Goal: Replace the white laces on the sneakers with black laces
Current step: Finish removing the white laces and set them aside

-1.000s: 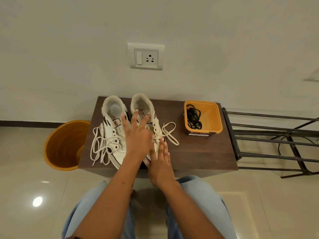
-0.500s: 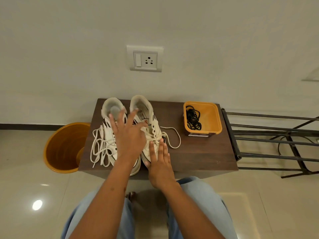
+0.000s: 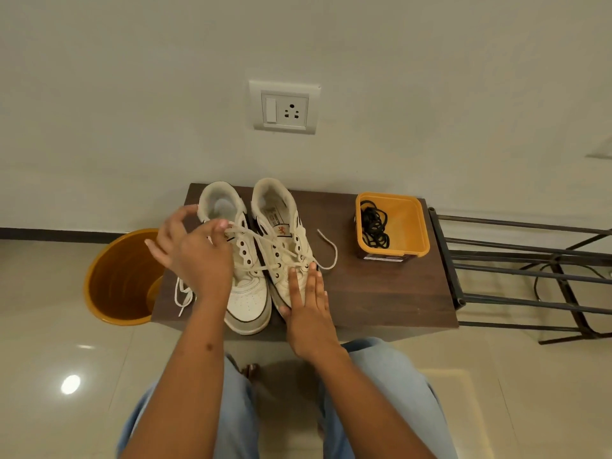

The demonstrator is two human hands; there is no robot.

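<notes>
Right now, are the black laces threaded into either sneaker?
No, the black laces lie coiled in the yellow tub, apart from both sneakers.

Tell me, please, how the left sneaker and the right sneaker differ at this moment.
The left sneaker has empty upper eyelets, and its lace lies loose beside it; the right sneaker is still laced low down. The left hand pinches the white lace and pulls it out of the right sneaker, across the left one. The right hand presses flat on the right sneaker's toe. Both are white and stand side by side.
</notes>
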